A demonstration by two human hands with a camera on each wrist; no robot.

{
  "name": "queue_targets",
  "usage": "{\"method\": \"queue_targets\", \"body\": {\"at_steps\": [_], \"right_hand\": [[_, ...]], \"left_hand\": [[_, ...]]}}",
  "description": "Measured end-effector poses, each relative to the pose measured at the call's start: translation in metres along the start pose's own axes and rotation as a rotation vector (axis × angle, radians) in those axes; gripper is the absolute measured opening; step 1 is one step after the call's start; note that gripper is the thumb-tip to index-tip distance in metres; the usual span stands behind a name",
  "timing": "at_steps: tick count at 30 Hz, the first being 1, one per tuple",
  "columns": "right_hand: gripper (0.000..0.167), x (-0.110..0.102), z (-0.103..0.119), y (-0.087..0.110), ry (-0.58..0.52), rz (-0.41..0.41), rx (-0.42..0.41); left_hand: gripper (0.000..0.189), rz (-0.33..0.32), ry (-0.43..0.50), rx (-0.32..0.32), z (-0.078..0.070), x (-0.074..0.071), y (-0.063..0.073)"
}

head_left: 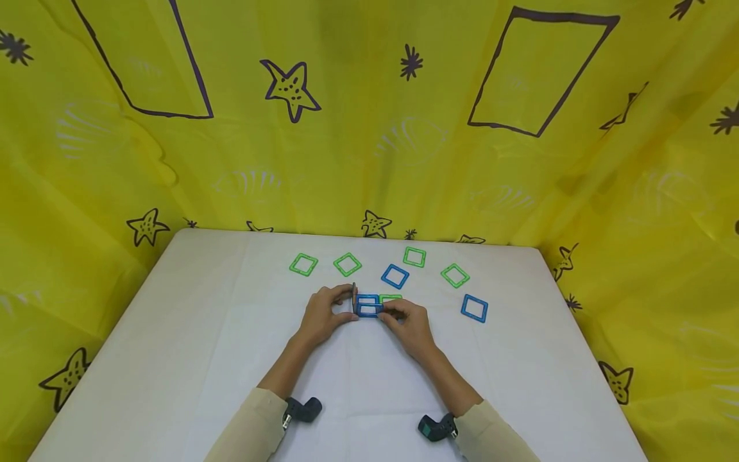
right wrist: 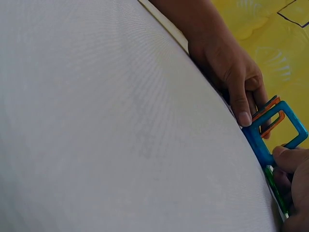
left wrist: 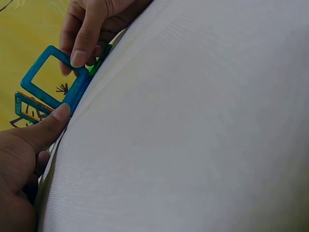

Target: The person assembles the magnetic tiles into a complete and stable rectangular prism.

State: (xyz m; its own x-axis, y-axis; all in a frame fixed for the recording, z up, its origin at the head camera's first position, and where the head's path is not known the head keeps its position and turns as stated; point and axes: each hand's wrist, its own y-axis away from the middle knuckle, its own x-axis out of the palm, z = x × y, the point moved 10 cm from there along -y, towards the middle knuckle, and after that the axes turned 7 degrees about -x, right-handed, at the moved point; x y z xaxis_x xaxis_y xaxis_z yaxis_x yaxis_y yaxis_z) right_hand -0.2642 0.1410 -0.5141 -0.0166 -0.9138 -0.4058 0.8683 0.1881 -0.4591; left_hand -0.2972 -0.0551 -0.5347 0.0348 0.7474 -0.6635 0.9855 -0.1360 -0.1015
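Note:
In the head view, a blue square magnetic tile (head_left: 369, 315) stands tilted up near the table's middle, and my right hand (head_left: 411, 326) pinches its right edge between thumb and fingers. My left hand (head_left: 323, 316) curls around an upright orange tile (head_left: 354, 299) at the left side, its thumb at the blue tile's lower left corner. Behind the front tile shows another blue tile (head_left: 367, 296), with a green tile (head_left: 390, 296) beside it, partly hidden by the right hand. The right wrist view shows the front blue tile (right wrist: 263, 149) meeting the table along its lower edge.
Beyond the hands lie several loose green tiles (head_left: 355, 258) and a blue tile (head_left: 400, 269). Another blue tile (head_left: 476, 298) lies farther right on the white table (head_left: 260, 282). A yellow patterned curtain (head_left: 358, 160) hangs along the back and sides.

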Motion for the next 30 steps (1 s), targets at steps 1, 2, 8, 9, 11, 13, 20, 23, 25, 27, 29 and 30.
{"method": "queue_targets", "body": {"at_steps": [1,2,8,9,11,13,20,23,25,27,29,30], "right_hand": [[0.020,-0.0002,0.0004,-0.0001,0.001,-0.001,-0.004],[0.020,-0.0003,0.0005,-0.0002,0.002,-0.002,-0.006],[0.021,-0.0010,0.0033,-0.0020,-0.005,-0.010,-0.036],[0.021,-0.0009,0.0036,-0.0024,-0.006,-0.010,-0.042],[0.021,-0.0007,0.0043,-0.0028,-0.005,-0.007,-0.044],[0.020,-0.0005,0.0044,-0.0029,-0.002,-0.005,-0.045],[0.020,-0.0002,0.0038,-0.0021,0.005,0.003,-0.032],[0.020,-0.0002,0.0034,-0.0017,0.009,0.002,-0.030],[0.020,-0.0001,0.0031,-0.0012,0.011,0.002,-0.027],[0.020,0.0000,0.0028,-0.0005,0.013,0.001,-0.022],[0.020,-0.0002,0.0029,0.0000,0.013,0.001,-0.018],[0.020,-0.0001,0.0029,0.0002,0.012,0.001,-0.019]], "left_hand": [[0.065,0.001,0.001,0.000,-0.0001,0.0001,-0.0002],[0.065,0.001,0.003,0.001,-0.0002,0.0000,-0.0005],[0.065,-0.003,-0.008,0.014,-0.0014,-0.0010,-0.0017],[0.065,-0.004,-0.010,0.016,-0.0015,-0.0012,-0.0017],[0.065,-0.004,-0.013,0.016,-0.0014,-0.0014,-0.0019],[0.065,-0.005,-0.014,0.015,-0.0011,-0.0013,-0.0019],[0.065,-0.012,-0.018,0.009,-0.0003,-0.0009,-0.0011],[0.065,-0.013,-0.020,0.004,0.0001,-0.0008,-0.0007],[0.065,-0.015,-0.022,0.003,0.0001,-0.0009,-0.0003],[0.065,-0.014,-0.023,0.001,0.0004,-0.0006,0.0001],[0.065,-0.012,-0.022,-0.001,0.0003,-0.0002,0.0005],[0.065,-0.012,-0.022,0.000,0.0004,-0.0001,0.0006]]}}
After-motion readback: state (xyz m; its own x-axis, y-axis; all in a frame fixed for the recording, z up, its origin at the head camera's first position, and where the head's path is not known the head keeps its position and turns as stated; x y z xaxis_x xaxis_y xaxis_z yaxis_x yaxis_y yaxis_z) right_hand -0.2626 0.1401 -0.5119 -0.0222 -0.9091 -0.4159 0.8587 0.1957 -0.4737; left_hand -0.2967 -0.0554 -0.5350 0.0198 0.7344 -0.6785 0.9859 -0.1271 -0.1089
